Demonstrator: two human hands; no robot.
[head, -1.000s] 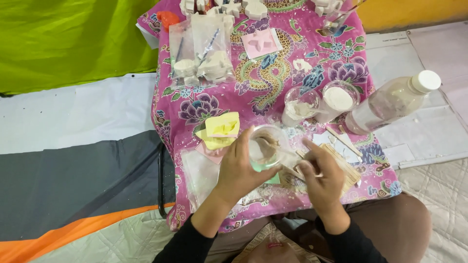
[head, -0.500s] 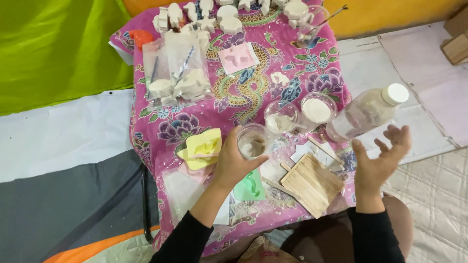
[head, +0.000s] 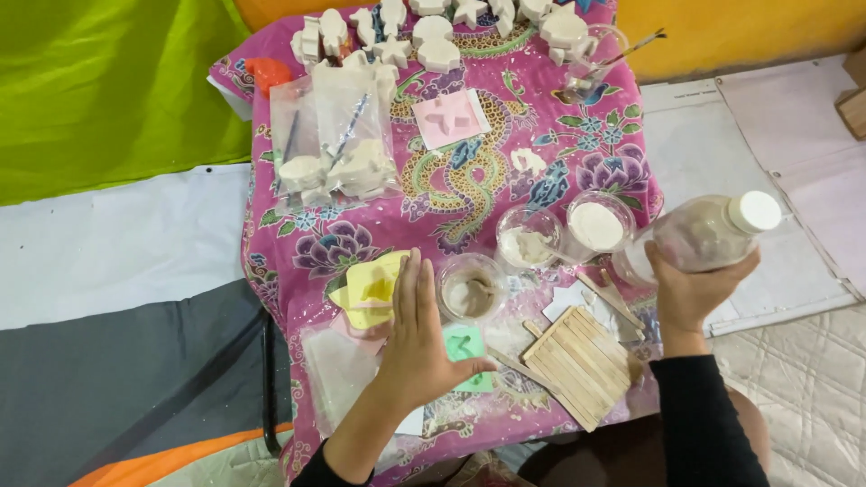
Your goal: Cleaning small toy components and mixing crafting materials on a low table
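My right hand (head: 693, 290) grips a clear plastic bottle (head: 699, 236) with a white cap, tilted, at the table's right edge. My left hand (head: 419, 334) lies flat with fingers together and holds nothing, just left of a clear cup (head: 470, 289) with pale liquid. It rests beside a yellow mould (head: 368, 288) and partly covers a green mould (head: 467, 348). A bundle of wooden sticks (head: 577, 362) lies between my hands.
A pink floral cloth (head: 469, 171) covers the small table. Two more clear cups (head: 529, 238) (head: 599, 222) hold white powder. Plastic bags with white figures (head: 332, 151), a pink mould (head: 448, 118), white cast shapes (head: 433, 36) and a brush jar (head: 591, 63) sit further back.
My left hand let go of the clear cup and now lies flat beside it. My right hand, empty and spread before, has taken hold of the bottle.
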